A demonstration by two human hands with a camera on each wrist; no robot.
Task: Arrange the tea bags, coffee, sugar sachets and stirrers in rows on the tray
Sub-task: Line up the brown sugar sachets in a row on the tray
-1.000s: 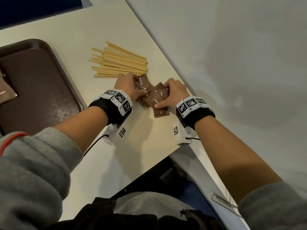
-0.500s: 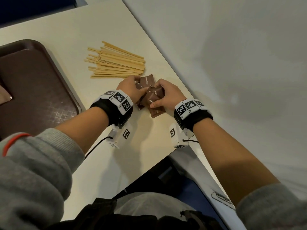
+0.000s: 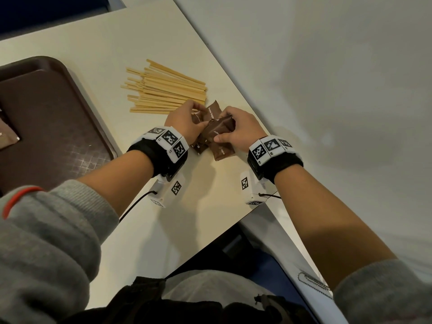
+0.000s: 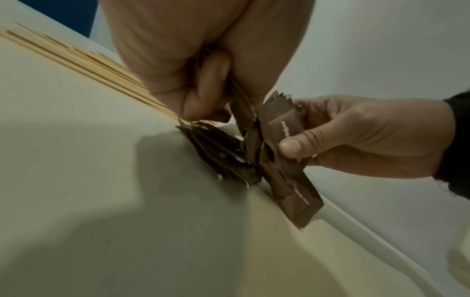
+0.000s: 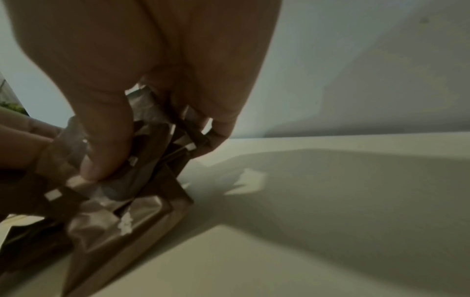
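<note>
A heap of brown sugar sachets (image 3: 216, 139) lies near the table's right edge, squeezed between both hands. My left hand (image 3: 184, 120) pinches sachets (image 4: 239, 112) on the heap's left side. My right hand (image 3: 236, 132) grips a bunch of the sachets (image 4: 279, 128) between thumb and fingers; the right wrist view shows the crumpled sachets (image 5: 142, 180) under the thumb. Several wooden stirrers (image 3: 163, 90) lie in a loose pile just behind the hands. The dark brown tray (image 3: 53, 127) sits at the left, with a brown packet (image 3: 5, 136) at its left edge.
The cream table (image 3: 187, 218) ends in a diagonal right edge just beside the sachets, with grey floor (image 3: 327, 90) beyond. Its near edge runs below the wrists, above my lap (image 3: 210, 295).
Both hands have drawn closer together, bunching the spread sachets into a tighter heap. The right hand has lifted some sachets off the table.
</note>
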